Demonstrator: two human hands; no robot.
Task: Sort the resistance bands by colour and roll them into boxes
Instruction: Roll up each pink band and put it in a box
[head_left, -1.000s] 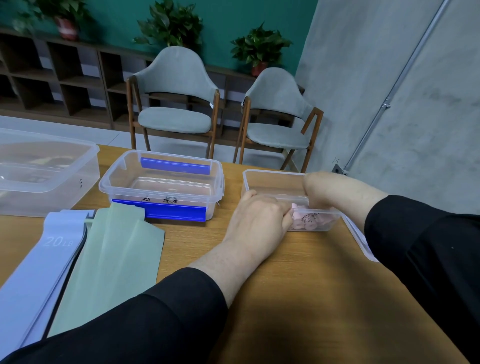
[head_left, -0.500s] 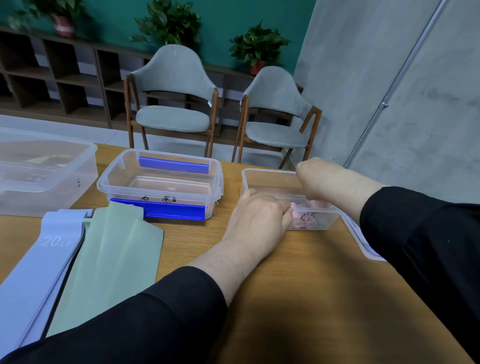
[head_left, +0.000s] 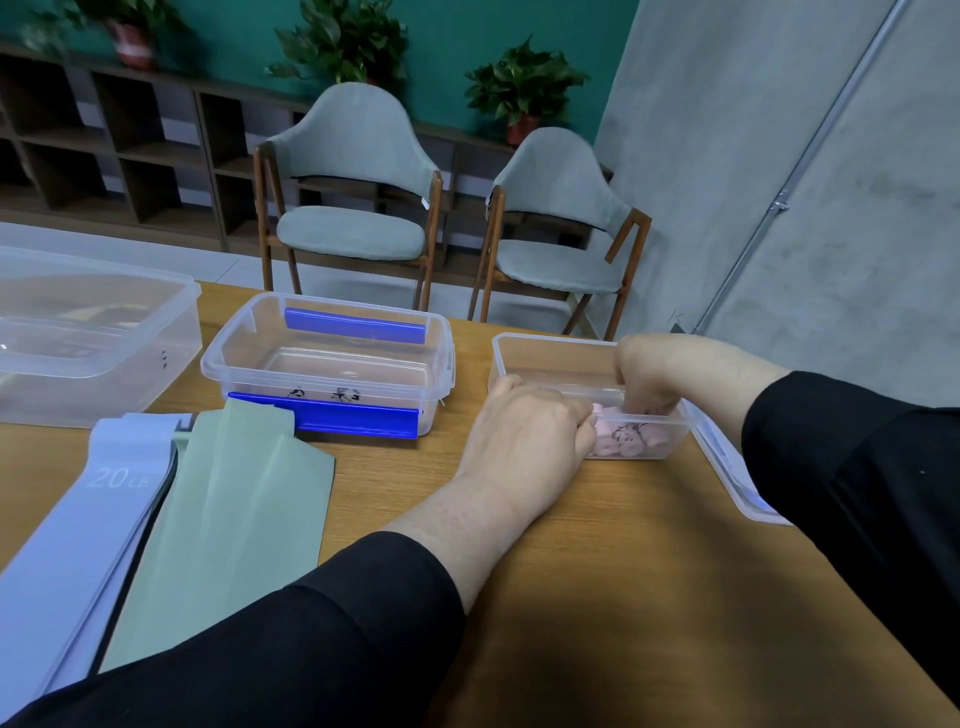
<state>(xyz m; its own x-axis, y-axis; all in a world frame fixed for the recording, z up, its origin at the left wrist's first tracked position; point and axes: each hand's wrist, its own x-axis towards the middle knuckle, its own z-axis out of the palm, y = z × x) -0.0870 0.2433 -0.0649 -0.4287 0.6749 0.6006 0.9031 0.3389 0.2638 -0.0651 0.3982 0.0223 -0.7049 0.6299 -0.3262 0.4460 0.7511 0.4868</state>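
A rolled pink resistance band (head_left: 626, 441) lies in the small clear box (head_left: 545, 344) at the right of the table. My left hand (head_left: 524, 441) is at the box's near left corner, fingers curled round one end of the pink band. My right hand (head_left: 652, 374) reaches down into the box from above, its fingers curled onto the roll and partly hidden by the wall. On the left, a lilac band (head_left: 93, 514) marked 20 LB and a green band (head_left: 234, 519) lie flat, with a black band's edge (head_left: 158, 506) between them.
A clear box with blue clips (head_left: 332, 358) stands mid-table, and a larger clear box (head_left: 78, 332) at far left. A clear lid (head_left: 737, 483) lies under my right forearm near the table's right edge. Two chairs stand behind the table.
My right hand lifted slightly and has come back down into the small box. My left hand stays at the box's corner on the pink band.
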